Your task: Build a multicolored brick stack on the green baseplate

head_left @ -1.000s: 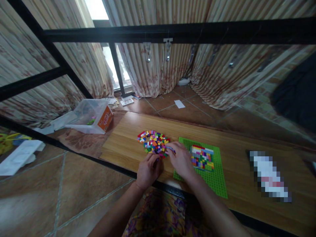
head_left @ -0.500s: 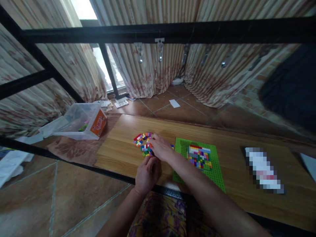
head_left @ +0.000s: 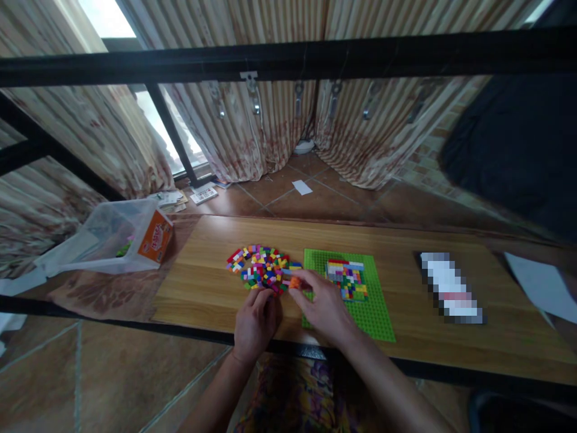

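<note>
Between the thumb and fingers of my right hand (head_left: 324, 305) is an orange toy brick (head_left: 294, 282), held just left of the green baseplate (head_left: 378, 319). A block of many-coloured bricks (head_left: 347, 279) is built up on that baseplate. My left hand (head_left: 256, 319) rests near the table's front edge with its fingers curled in; what they hold, if anything, is hidden. Right beyond it lies a loose pile of small coloured bricks (head_left: 259, 264).
The wooden table (head_left: 193, 270) has a black front rail. A clear plastic box (head_left: 103, 264) with an orange label stands at the left. A pixelated, phone-shaped object (head_left: 451, 288) and a white sheet (head_left: 541, 282) lie to the right. A black bar (head_left: 270, 60) crosses above.
My right hand has come back from the brick pile toward the right, with an orange brick now showing in its fingers. My left hand stays curled by the pile. The camera view has turned right.
</note>
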